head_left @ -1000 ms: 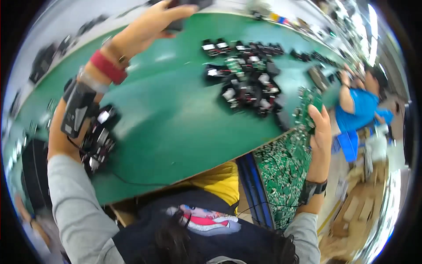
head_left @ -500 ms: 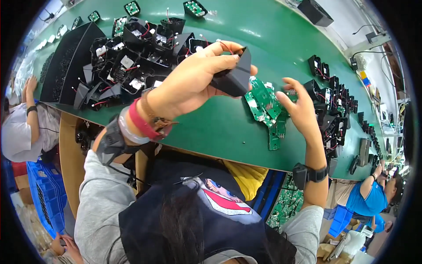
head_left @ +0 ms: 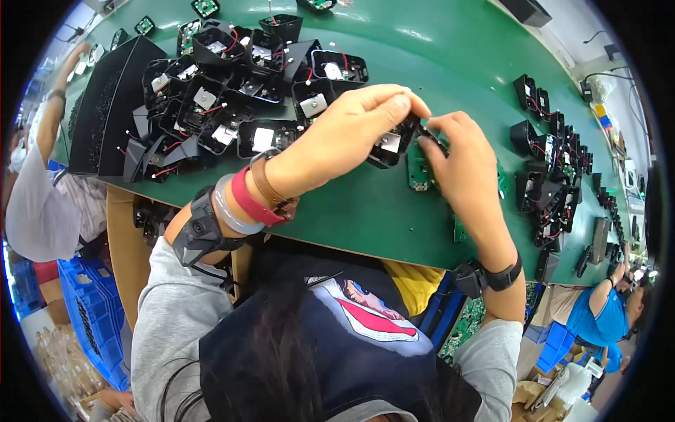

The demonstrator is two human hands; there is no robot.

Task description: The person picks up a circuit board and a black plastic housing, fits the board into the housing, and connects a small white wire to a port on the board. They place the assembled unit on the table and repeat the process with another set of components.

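Landmark for all positions: the black housing [head_left: 388, 149] in the left hand. It is held above the green desk [head_left: 450, 70], tilted, open side showing, with a pale metal block inside.

Left hand [head_left: 351, 133]: clamped on the housing, thumb along its upper edge. Right hand [head_left: 464, 151]: immediately right of the housing, thumb and fingers drawn close together beside a thin, dark-edged piece. Whether they grip that piece cannot be told; the hand hides most of it.

Right of the housing and below the right hand, a green circuit board [head_left: 420, 179] lies on the desk, partly covered. Left of the housing, a crowded group of similar black housings [head_left: 204, 98] shows pale blocks and red wires with white connectors. Farther left stands a black tray [head_left: 130, 98] containing small dark pieces. Well to the right of the housing, a second group of black housings [head_left: 526, 137] extends along the desk. Nearer the wearer than the housing, below the desk edge, yellow cloth [head_left: 415, 288] is visible.
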